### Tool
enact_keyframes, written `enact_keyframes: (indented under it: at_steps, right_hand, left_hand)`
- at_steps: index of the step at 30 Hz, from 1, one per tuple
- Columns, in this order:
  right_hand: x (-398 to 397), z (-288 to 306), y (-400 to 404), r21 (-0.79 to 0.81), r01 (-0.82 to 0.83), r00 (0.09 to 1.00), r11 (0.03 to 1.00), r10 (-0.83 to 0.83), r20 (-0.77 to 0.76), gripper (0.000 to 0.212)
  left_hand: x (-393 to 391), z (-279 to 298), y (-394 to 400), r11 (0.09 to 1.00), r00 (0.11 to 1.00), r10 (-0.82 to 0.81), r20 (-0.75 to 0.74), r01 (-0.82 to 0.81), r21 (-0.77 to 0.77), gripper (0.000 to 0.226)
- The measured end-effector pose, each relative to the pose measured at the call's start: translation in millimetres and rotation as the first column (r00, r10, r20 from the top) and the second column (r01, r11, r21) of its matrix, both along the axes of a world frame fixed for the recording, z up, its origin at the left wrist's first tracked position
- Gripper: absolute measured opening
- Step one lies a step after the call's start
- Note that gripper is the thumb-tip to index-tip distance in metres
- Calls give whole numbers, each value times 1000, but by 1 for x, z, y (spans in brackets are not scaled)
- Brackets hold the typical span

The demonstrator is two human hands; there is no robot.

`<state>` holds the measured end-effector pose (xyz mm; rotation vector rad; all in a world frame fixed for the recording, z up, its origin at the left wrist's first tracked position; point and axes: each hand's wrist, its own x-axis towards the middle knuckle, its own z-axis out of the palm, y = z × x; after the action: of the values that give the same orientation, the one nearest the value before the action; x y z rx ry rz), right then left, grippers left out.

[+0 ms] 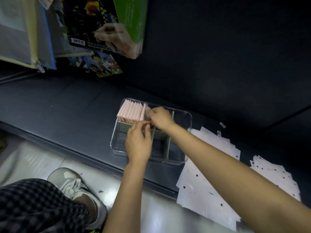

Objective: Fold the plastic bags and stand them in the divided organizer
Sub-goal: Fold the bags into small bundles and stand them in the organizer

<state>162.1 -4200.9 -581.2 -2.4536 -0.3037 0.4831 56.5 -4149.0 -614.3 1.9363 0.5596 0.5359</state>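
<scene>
- Pink folded bags (132, 112) stand in a row in the far left compartment of the clear divided organizer (182, 132) on the dark desk (67, 105).
- Both hands meet over the organizer's middle: the right hand (159, 117) pinches a thin folded bag (146, 109) beside the pink row; the left hand (138, 140) pinches near it with curled fingertips.
- Flat white bags (207, 179) lie in a stack right of the organizer.

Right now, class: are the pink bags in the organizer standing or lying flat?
Standing. The pink bags sit upright on edge, packed in a row, in the organizer's far left compartment.
</scene>
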Motion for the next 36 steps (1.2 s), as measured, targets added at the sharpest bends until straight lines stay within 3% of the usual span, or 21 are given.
enact_keyframes:
  at_steps: [3, 7, 10, 13, 16, 19, 21, 23, 25, 30, 31, 33, 35, 36]
  right_hand:
    - [-25, 11, -67, 158, 16, 976, 987, -49, 213, 31]
    - [-84, -5, -188, 75, 64, 949, 995, -84, 303, 18]
    - [-143, -37, -269, -209, -5, 974, 978, 53, 221, 35]
    - [-194, -67, -320, -411, -199, 969, 890, 240, 51, 66]
    - [-219, -86, -342, -444, -233, 937, 865, 322, 135, 59]
    - [-220, -91, -350, -376, -174, 896, 910, 305, 323, 27]
    - [-214, -89, -352, -279, -152, 921, 948, 238, 308, 11]
    - [-207, -82, -358, -198, -116, 985, 973, 138, 103, 29]
    - [-199, -68, -365, -118, -121, 991, 986, 114, -71, 25]
    - [-159, -12, -377, 86, -120, 949, 989, 139, -282, 17]
    - [-149, -4, -379, 103, -96, 951, 990, 121, -284, 16]
    - [-128, 3, -382, 122, 2, 974, 993, 26, -227, 11]
    - [-106, -2, -382, 104, 122, 984, 987, -106, -143, 8]
    - [-94, -6, -380, 81, 163, 983, 983, -154, -102, 8]
  left_hand:
    - [-5, 6, -30, 980, 980, -195, 41, 194, 45, 11]
    - [-23, -9, -82, 832, 845, -525, -101, 534, 149, 13]
    - [-48, -33, -118, 588, 608, -730, -312, 791, 169, 23]
    - [-76, -59, -135, 270, 332, -753, -568, 943, 193, 70]
    - [-94, -75, -138, 123, 292, -684, -669, 949, 289, 79]
    - [-97, -76, -139, 146, 332, -684, -649, 935, 323, 59]
    - [-96, -71, -141, 169, 350, -697, -625, 928, 332, 45]
    - [-94, -63, -144, 207, 351, -705, -616, 933, 295, 34]
    - [-91, -49, -149, 267, 343, -703, -623, 939, 217, 26]
    - [-65, 4, -161, 348, 273, -781, -561, 937, -28, 19]
    - [-59, 15, -163, 370, 299, -783, -546, 929, -23, 15]
    - [-49, 30, -166, 466, 500, -739, -451, 863, 193, 16]
    - [-45, 34, -170, 594, 714, -663, -226, 685, 423, 26]
    - [-44, 35, -172, 636, 766, -631, -125, 602, 483, 27]
